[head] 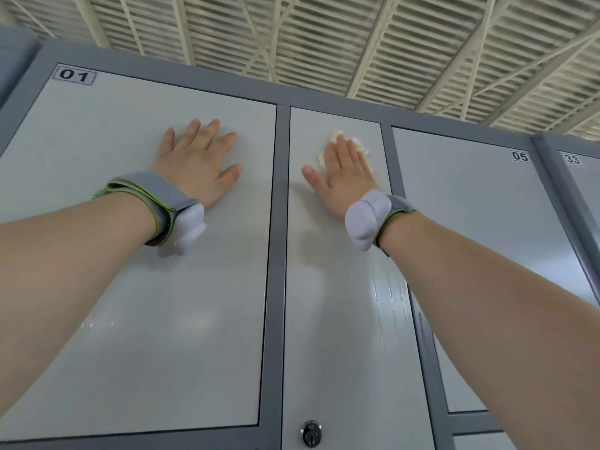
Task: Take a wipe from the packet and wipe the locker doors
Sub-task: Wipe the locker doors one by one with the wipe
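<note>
1. Locker door, middle [341, 352]: the nearest part is its lower edge, where the keyed lock [311, 433] sits. The door's long axis runs vertically, up and away from the camera.
2. Wet streaks [389, 293] mark the right-hand strip of this door, beside the right forearm. Judgement: that strip has been wiped. No streaks can be made out on the left strip.
3. Left hand [198, 164]: it lies flat on door 01 [130, 287] with the fingers straight and spread. It grasps nothing and appears to serve as a brace.
4. Right hand [347, 177]: the fingers are straight and close together and do not curl round anything. The palm side presses the wipe against the upper part of the middle door.
5. Wipe [336, 137]: it is crumpled and pale, trapped between the right fingers and the door. Its edges show past the fingertips and on the thumb side.
6. Governing relation: the top frame rail [334, 113] lies just beyond the wipe, so little upward travel remains. The unstreaked surface lies to the left of the wipe and below it. Judgement: the next stroke runs downward along the long axis or leftward. The right hand is already on the wipe, and the left hand is across the divider [277, 222].
7. Farthest: door 05 [487, 238] stands to the right. The packet is not in view.
</note>
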Motion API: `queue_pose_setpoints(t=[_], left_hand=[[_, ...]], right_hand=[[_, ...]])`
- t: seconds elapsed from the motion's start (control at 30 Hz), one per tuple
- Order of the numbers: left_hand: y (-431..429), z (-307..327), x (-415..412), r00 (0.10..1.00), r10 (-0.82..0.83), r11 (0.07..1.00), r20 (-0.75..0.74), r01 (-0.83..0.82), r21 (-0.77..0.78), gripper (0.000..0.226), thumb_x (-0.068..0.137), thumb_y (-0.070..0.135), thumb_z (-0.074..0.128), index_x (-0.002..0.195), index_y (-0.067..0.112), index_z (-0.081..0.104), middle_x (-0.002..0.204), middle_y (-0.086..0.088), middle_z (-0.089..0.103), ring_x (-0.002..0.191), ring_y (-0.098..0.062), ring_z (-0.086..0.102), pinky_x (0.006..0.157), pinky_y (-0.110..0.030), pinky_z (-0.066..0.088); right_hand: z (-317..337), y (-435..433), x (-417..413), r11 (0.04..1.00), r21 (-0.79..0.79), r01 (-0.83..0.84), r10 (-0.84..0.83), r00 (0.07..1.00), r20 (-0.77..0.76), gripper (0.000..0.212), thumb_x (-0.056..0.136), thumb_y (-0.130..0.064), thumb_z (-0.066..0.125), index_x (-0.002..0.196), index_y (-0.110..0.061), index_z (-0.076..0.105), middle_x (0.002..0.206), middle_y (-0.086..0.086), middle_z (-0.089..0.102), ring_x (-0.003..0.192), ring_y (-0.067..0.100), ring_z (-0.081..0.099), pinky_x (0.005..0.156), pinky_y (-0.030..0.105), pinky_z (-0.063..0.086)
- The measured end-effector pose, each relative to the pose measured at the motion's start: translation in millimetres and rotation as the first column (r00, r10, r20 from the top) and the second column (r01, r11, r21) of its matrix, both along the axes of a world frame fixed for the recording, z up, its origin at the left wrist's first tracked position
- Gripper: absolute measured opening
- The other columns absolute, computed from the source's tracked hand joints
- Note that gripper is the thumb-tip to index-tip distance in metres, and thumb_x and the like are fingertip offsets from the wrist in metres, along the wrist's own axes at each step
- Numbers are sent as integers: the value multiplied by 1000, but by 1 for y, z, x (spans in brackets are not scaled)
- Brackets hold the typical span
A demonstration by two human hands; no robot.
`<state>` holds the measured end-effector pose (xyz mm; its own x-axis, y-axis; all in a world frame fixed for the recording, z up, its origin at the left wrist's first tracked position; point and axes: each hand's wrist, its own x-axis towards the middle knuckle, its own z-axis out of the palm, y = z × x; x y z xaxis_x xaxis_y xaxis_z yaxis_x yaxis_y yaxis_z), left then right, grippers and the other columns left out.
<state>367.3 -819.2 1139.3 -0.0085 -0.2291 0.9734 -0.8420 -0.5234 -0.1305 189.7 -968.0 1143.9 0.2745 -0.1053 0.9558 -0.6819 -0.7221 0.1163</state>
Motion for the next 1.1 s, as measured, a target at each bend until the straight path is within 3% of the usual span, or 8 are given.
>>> queue_pose_setpoints(t=[0.1, 0.43, 0.67, 0.9, 1.1], left_hand=[[-1, 2, 2, 1000, 10, 1000, -2, -10, 11, 58, 98, 45, 28, 151, 25, 13, 160, 0, 2, 146, -22, -1, 117, -45, 0], [-4, 0, 4, 1000, 14, 1000, 1, -14, 8, 60, 98, 47, 26, 151, 27, 7, 160, 2, -3, 146, -21, -4, 117, -43, -2], [-4, -1, 6, 1000, -4, 1000, 0, 4, 4, 59, 99, 46, 26, 151, 28, 6, 160, 2, -4, 146, -20, -5, 117, -43, -3], [-4, -1, 7, 1000, -11, 1000, 1, 11, 9, 60, 98, 49, 25, 151, 28, 6, 160, 2, -4, 146, -20, -5, 117, -43, -3], [-5, -3, 6, 1000, -19, 1000, 7, 19, 1, 59, 99, 47, 25, 151, 28, 6, 159, 2, -4, 146, -19, -5, 117, -42, -4]], right_hand=[[22, 1, 3, 997, 78, -11, 5, 997, 79, 78, 94, -62, 17, 151, -10, 2, 159, 8, -9, 145, 24, -11, 118, 36, -7], [7, 20, 25, 992, -117, -52, 39, 992, -117, 67, 97, -55, 17, 151, -19, 3, 159, -2, -8, 145, 21, -13, 116, 32, -10], [58, 16, 30, 999, 16, 42, -42, 998, 36, 82, 90, -68, 13, 151, -16, 0, 159, 3, -8, 145, 28, -12, 117, 39, -8], [36, 28, 40, 988, -139, -66, 47, 990, -135, 69, 95, -60, 18, 151, -22, 5, 159, -3, -6, 146, 22, -11, 117, 34, -7], [63, 17, 21, 985, -125, 123, -129, 991, -43, 63, 99, -50, 24, 150, -22, 2, 158, 7, -4, 145, 29, -6, 116, 37, -5]])
